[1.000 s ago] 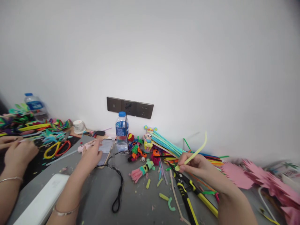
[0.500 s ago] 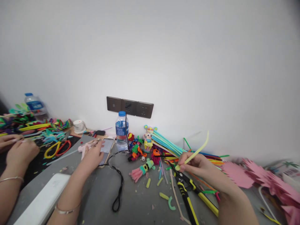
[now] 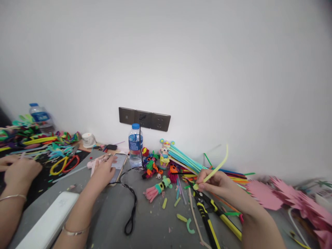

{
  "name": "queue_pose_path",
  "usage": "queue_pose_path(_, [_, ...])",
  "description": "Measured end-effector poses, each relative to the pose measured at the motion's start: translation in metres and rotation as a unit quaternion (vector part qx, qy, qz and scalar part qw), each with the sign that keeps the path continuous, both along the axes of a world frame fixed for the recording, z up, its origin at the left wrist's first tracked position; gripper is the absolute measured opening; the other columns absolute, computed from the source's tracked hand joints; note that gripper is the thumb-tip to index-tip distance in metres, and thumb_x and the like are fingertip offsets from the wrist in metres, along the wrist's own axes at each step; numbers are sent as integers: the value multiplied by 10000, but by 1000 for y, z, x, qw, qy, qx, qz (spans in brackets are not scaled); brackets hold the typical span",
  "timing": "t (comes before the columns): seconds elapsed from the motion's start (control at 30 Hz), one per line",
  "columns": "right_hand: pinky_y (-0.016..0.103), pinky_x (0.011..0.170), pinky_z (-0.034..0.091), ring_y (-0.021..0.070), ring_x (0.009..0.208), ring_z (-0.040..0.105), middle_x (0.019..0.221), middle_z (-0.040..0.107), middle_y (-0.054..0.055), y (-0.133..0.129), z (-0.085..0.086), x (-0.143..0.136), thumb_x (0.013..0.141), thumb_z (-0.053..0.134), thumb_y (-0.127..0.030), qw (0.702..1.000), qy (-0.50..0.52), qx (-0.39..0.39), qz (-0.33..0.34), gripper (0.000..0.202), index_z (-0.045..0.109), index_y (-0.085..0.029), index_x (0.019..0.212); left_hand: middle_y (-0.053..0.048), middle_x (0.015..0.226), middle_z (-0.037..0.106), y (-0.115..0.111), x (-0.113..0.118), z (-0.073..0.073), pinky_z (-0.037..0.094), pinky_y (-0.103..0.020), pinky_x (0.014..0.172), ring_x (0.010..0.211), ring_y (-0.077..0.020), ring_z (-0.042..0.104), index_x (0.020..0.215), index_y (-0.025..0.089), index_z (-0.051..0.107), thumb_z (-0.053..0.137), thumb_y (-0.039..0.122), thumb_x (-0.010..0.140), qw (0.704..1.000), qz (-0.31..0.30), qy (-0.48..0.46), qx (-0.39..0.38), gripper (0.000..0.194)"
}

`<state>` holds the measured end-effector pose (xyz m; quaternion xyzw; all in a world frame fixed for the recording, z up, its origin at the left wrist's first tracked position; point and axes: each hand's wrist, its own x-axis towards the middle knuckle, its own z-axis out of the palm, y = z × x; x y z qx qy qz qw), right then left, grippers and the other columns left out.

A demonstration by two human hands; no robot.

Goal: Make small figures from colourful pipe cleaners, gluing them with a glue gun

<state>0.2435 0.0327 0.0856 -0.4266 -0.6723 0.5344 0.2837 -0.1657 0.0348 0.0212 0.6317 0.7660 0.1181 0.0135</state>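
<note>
My left hand [image 3: 104,170] is over a smartphone [image 3: 119,164] with a lit screen, fingers stretched out, some at the screen's left side. A pale pink object [image 3: 94,163] lies partly hidden by that hand. Between thumb and fingers, my right hand [image 3: 211,181] pinches a yellow-green pipe cleaner [image 3: 218,166], its free end curving upward. Just below it lie black-and-yellow pliers [image 3: 206,216]. Short yellow-green pieces [image 3: 182,218] and a curved mint piece [image 3: 190,226] are left of the pliers. A pink-and-mint pipe-cleaner figure [image 3: 158,189] rests between my hands.
A water bottle [image 3: 135,147] stands near the wall by small colourful figures [image 3: 150,167]. Behind my right hand are bundled pipe cleaners [image 3: 185,158], with pink jagged paper [image 3: 264,193] to the right. A black cord [image 3: 134,202] crosses the table. Another person's hands [image 3: 22,169] are at far left, near scissors [image 3: 64,164].
My left hand's fingers have shifted slightly over the phone. The pipe cleaner in my right hand has tilted a little more upright. The view has shifted slightly.
</note>
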Motion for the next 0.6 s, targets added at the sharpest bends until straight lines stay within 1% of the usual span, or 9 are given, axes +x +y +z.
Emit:
queue_pose_path(0.13, [268, 624, 381, 154, 671, 533, 682, 588, -5, -1, 1, 0, 752, 727, -438, 1000, 9, 1, -7, 288, 604, -177, 750, -141, 1228, 661, 1, 1, 0, 235, -568, 1094, 1282, -311, 477, 1277, 112, 539, 370, 76, 797, 999, -2, 26, -20, 510])
queue_pose_path(0.23, [266, 609, 374, 154, 658, 522, 673, 578, -7, -2, 2, -2, 741, 731, -449, 1000, 3, 3, -16, 299, 604, -178, 745, -172, 1267, 630, 4, 3, -3, 245, -539, 1097, 1313, -303, 450, 1290, 75, 536, 347, 62, 818, 998, -4, 48, -38, 508])
queue_pose_path(0.33, [263, 618, 374, 155, 668, 518, 687, 579, -8, -1, 2, -4, 732, 740, -443, 1000, -6, 0, -19, 294, 611, -180, 754, -188, 1310, 592, 5, 4, -7, 257, -501, 1100, 1320, -285, 448, 1350, 52, 476, 342, 34, 809, 997, -3, 59, -43, 557])
queue_pose_path(0.4, [264, 628, 377, 156, 676, 517, 695, 581, -7, 0, 1, -4, 732, 743, -436, 1000, -6, -2, -12, 288, 613, -180, 760, -191, 1334, 570, 6, 4, -9, 250, -498, 1105, 1330, -277, 436, 1387, 43, 426, 327, 27, 807, 998, 2, 52, -41, 588])
queue_pose_path(0.47, [265, 632, 378, 157, 680, 517, 701, 582, -4, 1, 0, -4, 739, 740, -430, 1000, -4, -4, -7, 284, 613, -178, 771, -193, 1342, 562, 6, 4, -9, 226, -522, 1111, 1350, -280, 408, 1406, 33, 391, 307, 38, 820, 999, 5, 35, -41, 592])
queue_pose_path(0.53, [266, 628, 376, 154, 678, 515, 703, 582, -1, 1, -1, -4, 743, 739, -426, 1000, -3, -8, -7, 284, 611, -173, 773, -195, 1328, 576, 6, 5, -9, 194, -546, 1116, 1360, -283, 390, 1413, 33, 377, 298, 63, 839, 999, 8, 17, -40, 580])
queue_pose_path(0.6, [266, 622, 372, 152, 673, 514, 699, 582, 0, 1, -1, -4, 743, 739, -425, 1000, -3, -8, -8, 286, 611, -171, 766, -198, 1323, 579, 6, 5, -9, 176, -545, 1122, 1362, -281, 387, 1408, 42, 385, 303, 83, 852, 999, 12, 11, -38, 564])
